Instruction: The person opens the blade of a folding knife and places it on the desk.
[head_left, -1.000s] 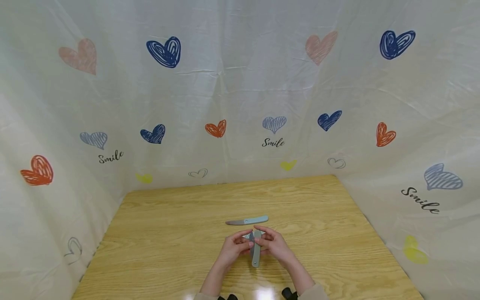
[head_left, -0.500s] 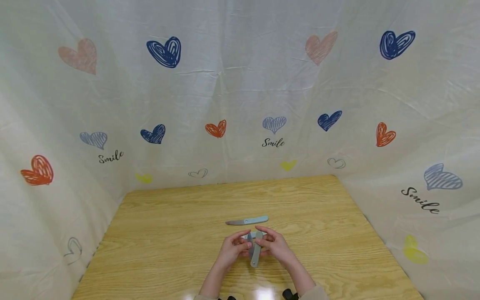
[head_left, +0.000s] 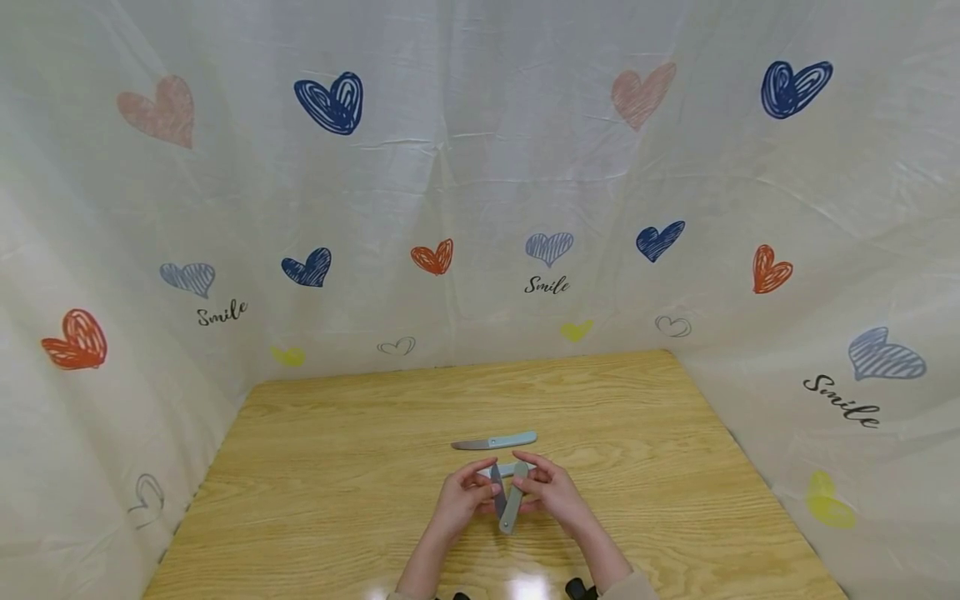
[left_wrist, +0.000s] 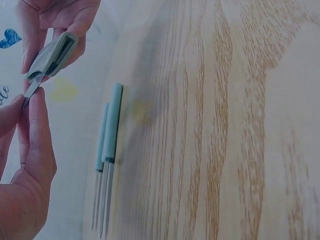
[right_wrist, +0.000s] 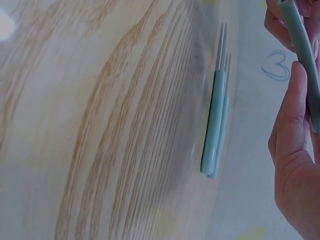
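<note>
Between both hands is a folding knife with a grey-green handle, its pivot end toward the person. My left hand pinches the grey blade between thumb and fingers. The handle is gripped by my right hand. Blade and handle stand apart in a narrow V, and the left wrist view shows the slot in the handle. Just beyond the hands lies a light blue knife, partly hidden by the fingers. Farther back rests a similar knife with its blade out, pointing left.
The wooden table stretches out on all sides of the hands. A white curtain printed with hearts and "Smile" hangs around its back and sides. Black wrist gear shows at the bottom edge.
The blade has swung away from the handle, widening the V. The left hand has shifted slightly left with the blade, and the handle leans more. The knives on the table stay put.
</note>
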